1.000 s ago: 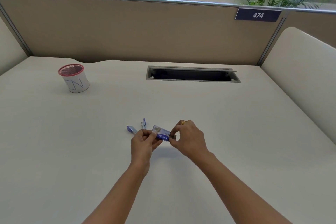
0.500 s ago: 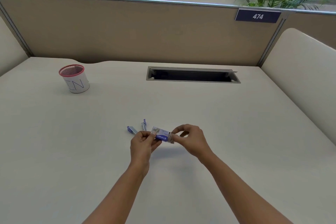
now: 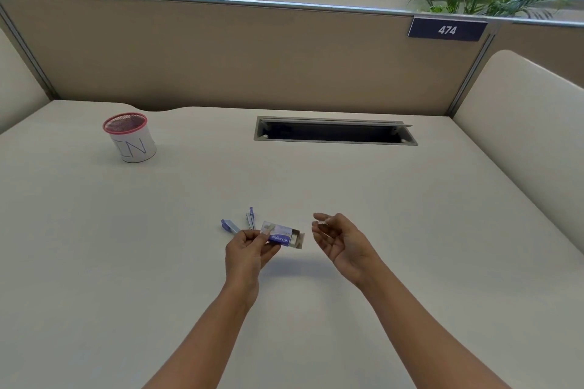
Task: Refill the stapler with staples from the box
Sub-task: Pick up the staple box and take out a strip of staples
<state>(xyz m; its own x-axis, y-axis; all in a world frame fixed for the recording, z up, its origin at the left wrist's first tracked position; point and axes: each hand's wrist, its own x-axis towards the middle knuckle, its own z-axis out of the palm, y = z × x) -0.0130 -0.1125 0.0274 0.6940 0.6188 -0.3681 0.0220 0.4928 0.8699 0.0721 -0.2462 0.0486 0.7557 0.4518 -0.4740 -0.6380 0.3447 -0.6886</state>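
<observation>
A pale cream worktop [image 3: 410, 230] was seen. A white mesh cup [image 3: 132, 139] with a pink rim was stood upright on it at ten o'clock. A long cable slot [image 3: 335, 133] was set into it at twelve o'clock. A small blue stapler [image 3: 230, 226], opened out, was laid near the middle, well apart from both.

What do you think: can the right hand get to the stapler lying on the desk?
Probably yes. The stapler lies just beyond the left hand, which holds the staple box; the right hand is off to the side and could pass over the box.
</observation>
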